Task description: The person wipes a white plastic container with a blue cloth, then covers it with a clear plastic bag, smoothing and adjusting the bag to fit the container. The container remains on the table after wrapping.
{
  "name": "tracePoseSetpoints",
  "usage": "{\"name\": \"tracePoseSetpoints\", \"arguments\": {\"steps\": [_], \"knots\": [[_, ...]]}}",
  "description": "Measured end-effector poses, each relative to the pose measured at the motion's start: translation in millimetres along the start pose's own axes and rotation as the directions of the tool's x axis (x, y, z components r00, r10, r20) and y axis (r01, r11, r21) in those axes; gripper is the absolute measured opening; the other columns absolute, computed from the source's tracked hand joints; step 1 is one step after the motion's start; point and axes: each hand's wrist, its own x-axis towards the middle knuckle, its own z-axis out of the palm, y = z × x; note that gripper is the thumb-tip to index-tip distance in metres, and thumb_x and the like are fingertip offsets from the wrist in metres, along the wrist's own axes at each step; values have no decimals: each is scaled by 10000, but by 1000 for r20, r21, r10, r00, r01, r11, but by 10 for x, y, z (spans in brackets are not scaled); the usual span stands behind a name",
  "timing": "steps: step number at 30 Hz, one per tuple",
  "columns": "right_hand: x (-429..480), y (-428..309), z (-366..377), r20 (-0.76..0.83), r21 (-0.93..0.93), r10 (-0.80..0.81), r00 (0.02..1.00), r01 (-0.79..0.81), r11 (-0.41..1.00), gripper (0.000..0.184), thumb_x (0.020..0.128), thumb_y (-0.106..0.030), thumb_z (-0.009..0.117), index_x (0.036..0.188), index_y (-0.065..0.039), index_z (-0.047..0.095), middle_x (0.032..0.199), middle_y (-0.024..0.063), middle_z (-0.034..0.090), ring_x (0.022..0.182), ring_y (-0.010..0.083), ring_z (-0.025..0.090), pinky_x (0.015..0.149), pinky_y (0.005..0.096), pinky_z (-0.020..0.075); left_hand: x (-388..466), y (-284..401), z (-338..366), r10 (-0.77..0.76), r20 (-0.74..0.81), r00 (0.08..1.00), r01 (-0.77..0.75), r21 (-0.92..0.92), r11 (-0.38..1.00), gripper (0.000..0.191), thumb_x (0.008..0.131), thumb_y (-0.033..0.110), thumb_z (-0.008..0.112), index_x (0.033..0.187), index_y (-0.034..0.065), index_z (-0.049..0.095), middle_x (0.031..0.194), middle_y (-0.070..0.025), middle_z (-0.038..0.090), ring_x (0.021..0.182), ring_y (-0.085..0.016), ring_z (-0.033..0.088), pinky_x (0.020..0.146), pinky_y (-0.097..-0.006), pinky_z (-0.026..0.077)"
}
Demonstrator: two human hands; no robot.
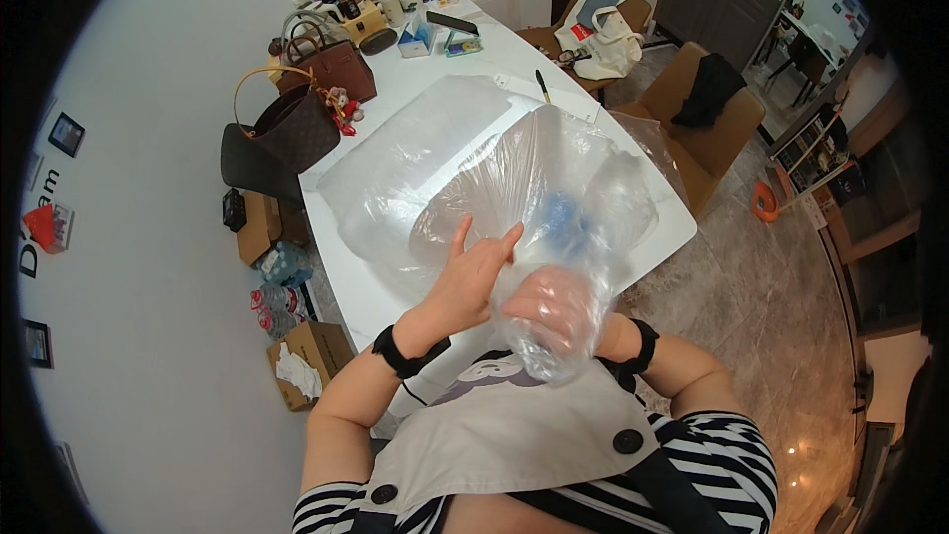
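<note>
A large clear plastic bag (504,170) lies spread over the white table before me, its folds drawn together towards my hands. My right hand (550,304) shows through a bunched layer of the plastic, fingers curled around it. Beside it on the left, my left hand (471,278) touches the gathered folds with two fingers stretched out and the others bent; whether it pinches the film cannot be told. Something blue (563,222) shows blurred through the plastic, just beyond my right hand. Further left lies a puffy sheet of clear plastic (415,156).
Handbags (296,122) stand at the white table's (356,289) left edge. A tissue pack (417,38), a black pen (543,85) and several small items lie towards the far end. Brown chairs (689,126) line the right side. Cardboard boxes (319,352) and water bottles (278,300) are on the floor.
</note>
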Motion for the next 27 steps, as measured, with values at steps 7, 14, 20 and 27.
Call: {"name": "tracePoseSetpoints", "arguments": {"steps": [7, 14, 20, 27], "knots": [[-402, 385, -415, -329, -406, 13, 944, -154, 901, 411, 632, -146, 780, 1001, -32, 641, 962, 118, 611, 891, 322, 581, 779, 404, 461, 49, -374, 223, 18, -250, 968, -71, -204, 976, 202, 773, 13, 615, 974, 26, 628, 829, -122, 632, 811, -317, 598, 911, -421, 447], [-855, 1256, -711, -324, 29, 835, 444, -878, 478, 327, 787, -163, 711, 1040, 15, 604, 816, 100, 605, 752, 194, 599, 730, 324, 508, -27, -346, 88, -249, -346, 905, 115, -364, 924, 137, 842, 66, 590, 971, 28, 614, 877, -101, 651, 817, -250, 613, 740, -333, 482], [-427, 1388, -940, -379, 458, 769, 516, -617, 640, 190, 862, -4, 468, 975, 13, 620, 652, 5, 540, 513, 72, 475, 477, 215, 375, -109, -385, -239, -643, -343, 685, 243, -725, 645, 138, 889, 112, 578, 989, 21, 603, 875, 5, 608, 839, -70, 556, 708, -228, 470], [834, 1124, -1224, -397, 574, 653, 645, -381, 725, 214, 854, 35, 456, 1000, 13, 610, 641, -23, 476, 495, 49, 389, 452, 215, 303, -164, -606, -934, -498, -635, 591, -182, -706, 685, 139, 927, 124, 520, 1035, 45, 559, 949, -51, 575, 809, -157, 570, 778, -282, 454]]}}
